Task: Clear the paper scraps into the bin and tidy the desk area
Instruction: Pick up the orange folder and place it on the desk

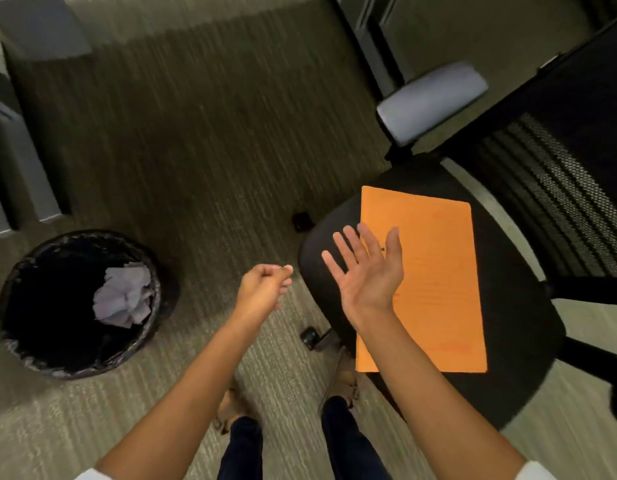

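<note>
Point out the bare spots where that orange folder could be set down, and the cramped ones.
Free: the open carpet between the bin and the office chair. Crowded: the chair seat, mostly covered by the orange folder, with the right hand above it; the bin already holds crumpled paper.

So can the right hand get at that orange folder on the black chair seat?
Probably yes: the open right hand hovers directly over the flat orange folder, with nothing between them.
</note>
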### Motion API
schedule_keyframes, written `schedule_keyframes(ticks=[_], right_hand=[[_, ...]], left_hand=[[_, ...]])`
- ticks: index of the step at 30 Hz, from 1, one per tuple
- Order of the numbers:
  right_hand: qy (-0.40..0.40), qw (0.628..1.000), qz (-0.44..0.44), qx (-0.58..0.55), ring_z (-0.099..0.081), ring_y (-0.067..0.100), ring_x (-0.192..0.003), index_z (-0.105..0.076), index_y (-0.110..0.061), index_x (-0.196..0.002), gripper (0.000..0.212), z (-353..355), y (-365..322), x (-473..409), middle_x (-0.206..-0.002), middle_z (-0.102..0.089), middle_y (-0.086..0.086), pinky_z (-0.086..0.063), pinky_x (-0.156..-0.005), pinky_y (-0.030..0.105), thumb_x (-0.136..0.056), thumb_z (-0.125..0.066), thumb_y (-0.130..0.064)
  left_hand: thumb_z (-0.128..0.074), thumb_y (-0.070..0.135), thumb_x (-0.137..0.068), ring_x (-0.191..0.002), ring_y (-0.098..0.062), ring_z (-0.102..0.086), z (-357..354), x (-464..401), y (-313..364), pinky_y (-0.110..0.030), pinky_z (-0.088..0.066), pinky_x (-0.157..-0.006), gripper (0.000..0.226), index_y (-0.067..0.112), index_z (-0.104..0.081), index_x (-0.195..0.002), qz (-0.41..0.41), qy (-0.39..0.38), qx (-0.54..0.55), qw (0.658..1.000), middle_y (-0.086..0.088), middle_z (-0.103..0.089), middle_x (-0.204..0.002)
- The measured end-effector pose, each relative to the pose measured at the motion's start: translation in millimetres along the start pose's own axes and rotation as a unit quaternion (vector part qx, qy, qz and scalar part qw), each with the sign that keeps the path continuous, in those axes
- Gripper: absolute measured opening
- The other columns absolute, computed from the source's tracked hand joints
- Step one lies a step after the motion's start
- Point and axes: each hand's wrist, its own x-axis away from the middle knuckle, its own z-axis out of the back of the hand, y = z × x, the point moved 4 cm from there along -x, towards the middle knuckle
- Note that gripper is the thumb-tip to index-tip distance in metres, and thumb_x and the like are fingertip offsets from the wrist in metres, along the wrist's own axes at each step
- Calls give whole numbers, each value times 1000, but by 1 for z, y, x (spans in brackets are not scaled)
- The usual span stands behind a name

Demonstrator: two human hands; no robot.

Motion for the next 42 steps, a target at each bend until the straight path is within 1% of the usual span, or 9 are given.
schedule_keyframes(ticks=[3, 7, 10, 15, 21, 26, 30, 35, 42], right_hand=[[122, 985, 75, 99, -61, 22, -123, -60, -16, -131, 56, 58, -48, -4, -129, -64, 3, -50, -100, 45, -89, -64, -54], [287, 848, 161, 415, -53, 21, -127, -60, -21, -127, 44, 136, -104, -1, -125, -58, -7, -42, -94, 32, -88, -75, -35], [326, 761, 126, 546, -41, 32, -134, -53, -12, -135, 65, 184, -131, -5, -140, -52, 8, -43, -98, 44, -81, -81, -34], [282, 703, 62, 650, -40, 34, -131, -44, -13, -140, 76, 209, -144, -15, -141, -46, 13, -42, -103, 56, -78, -79, -37], [260, 734, 69, 623, -51, 31, -124, -41, -13, -143, 79, 226, -156, -26, -135, -54, 11, -46, -101, 51, -78, -80, -32], [177, 819, -3, 545, -65, 12, -89, -55, -24, -125, 48, 236, -172, -35, -102, -67, -4, -54, -70, 32, -84, -78, -33], [110, 843, 25, 526, -74, 13, -89, -67, -30, -101, 16, 228, -186, -29, -98, -76, -4, -60, -77, 37, -89, -74, -37], [14, 901, 33, 433, -75, 14, -95, -72, -26, -111, 19, 186, -201, -8, -106, -78, -2, -58, -79, 38, -95, -66, -34], [-94, 881, 105, 451, -74, 21, -102, -70, -23, -116, 27, 94, -219, 13, -112, -76, 1, -59, -86, 46, -98, -59, -40]], left_hand=[[-72, 29, -89, -79, -12, -62, -58, 15, -12, -24, -45, -68, 25, 12, -59, -103, -45, -5, -109, 993, 0, -66, -85], [-74, 34, -87, -95, -16, -61, -118, 27, -25, -26, -47, -74, 46, 14, -48, -120, -62, -31, -203, 977, 0, -58, -108], [-74, 38, -86, -95, -15, -60, -146, 29, -27, -32, -50, -76, 47, 20, -44, -118, -97, -10, -269, 958, 11, -56, -100], [-72, 31, -87, -75, -2, -54, -159, 21, -19, -27, -42, -64, 37, 27, -41, -107, -119, 33, -278, 953, 19, -54, -84], [-58, 19, -98, -97, -19, -66, -169, 23, -23, -45, -58, -81, 9, 24, -53, -102, -107, 0, -163, 981, 1, -66, -105], [-57, 27, -101, -84, -14, -71, -167, 32, -22, -28, -58, -64, 3, 26, -59, -98, -162, 15, -63, 985, 5, -71, -95], [-57, 30, -100, -81, -13, -73, -155, 35, -14, -28, -60, -62, 11, 21, -63, -100, -180, 21, -22, 983, 6, -75, -91], [-57, 35, -99, -72, -16, -70, -138, 50, 12, -33, -61, -60, 29, 7, -62, -97, -223, 37, 15, 974, -1, -74, -85], [-49, 43, -101, -53, 0, -56, -103, 83, 58, -16, -46, -46, 40, 10, -55, -79, -255, 134, 47, 956, 12, -61, -62]])
